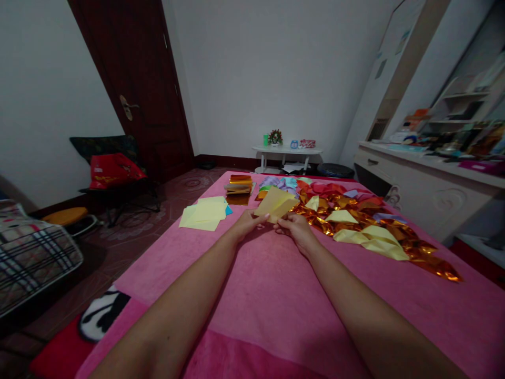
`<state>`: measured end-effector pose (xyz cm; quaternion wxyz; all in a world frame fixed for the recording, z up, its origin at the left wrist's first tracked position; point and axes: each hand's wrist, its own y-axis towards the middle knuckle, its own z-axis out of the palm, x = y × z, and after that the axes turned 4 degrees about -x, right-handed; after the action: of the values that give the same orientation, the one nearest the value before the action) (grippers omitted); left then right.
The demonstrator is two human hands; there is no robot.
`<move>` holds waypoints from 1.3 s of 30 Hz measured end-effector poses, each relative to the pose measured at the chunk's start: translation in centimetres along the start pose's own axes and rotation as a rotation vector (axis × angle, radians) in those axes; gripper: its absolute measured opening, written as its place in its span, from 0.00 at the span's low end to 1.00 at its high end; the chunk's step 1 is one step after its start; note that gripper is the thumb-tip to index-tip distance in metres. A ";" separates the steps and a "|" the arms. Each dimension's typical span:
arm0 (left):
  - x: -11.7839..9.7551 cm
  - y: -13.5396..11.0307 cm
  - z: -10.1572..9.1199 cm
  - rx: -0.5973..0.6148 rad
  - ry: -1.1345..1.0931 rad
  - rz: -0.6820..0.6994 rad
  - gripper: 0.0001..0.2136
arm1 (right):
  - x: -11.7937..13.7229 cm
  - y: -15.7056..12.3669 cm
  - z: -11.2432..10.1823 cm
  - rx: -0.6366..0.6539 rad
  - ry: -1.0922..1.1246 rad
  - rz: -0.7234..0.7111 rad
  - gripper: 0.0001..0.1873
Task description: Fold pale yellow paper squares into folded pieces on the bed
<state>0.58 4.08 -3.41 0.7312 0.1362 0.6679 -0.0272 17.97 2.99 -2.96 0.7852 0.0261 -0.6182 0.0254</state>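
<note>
A sheet of yellow paper [275, 202] is held up between both hands above the pink cloth [272, 279]. My left hand [251, 223] pinches its lower left edge, thumb on top. At the lower right edge, my right hand [296, 228] is closed on the same sheet. Creases or an overlapping layer show on the sheet. Left of my hands lies a loose pile of yellow paper sheets [205, 213], with a bit of blue paper [229, 210] under its edge. Behind it sits a stack of shiny gold and orange paper [239, 188].
Folded yellow pieces [371, 241] and shiny gold folded pieces [432, 258] spread over the right side, with purple, blue and red ones behind. A white side table [287, 150] stands by the far wall. A chair holding a red bag [114, 169] is at the left.
</note>
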 end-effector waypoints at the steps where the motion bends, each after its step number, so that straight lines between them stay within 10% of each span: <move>1: 0.0 0.0 0.0 -0.006 0.005 0.001 0.17 | 0.0 0.0 0.0 0.002 -0.002 -0.002 0.05; 39: 0.1 0.1 0.0 0.002 0.063 -0.011 0.21 | -0.3 0.1 0.0 0.010 -0.102 -0.036 0.05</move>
<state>0.56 4.16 -3.50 0.7094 0.1338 0.6914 -0.0276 17.93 3.11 -3.28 0.7528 0.0421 -0.6567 0.0130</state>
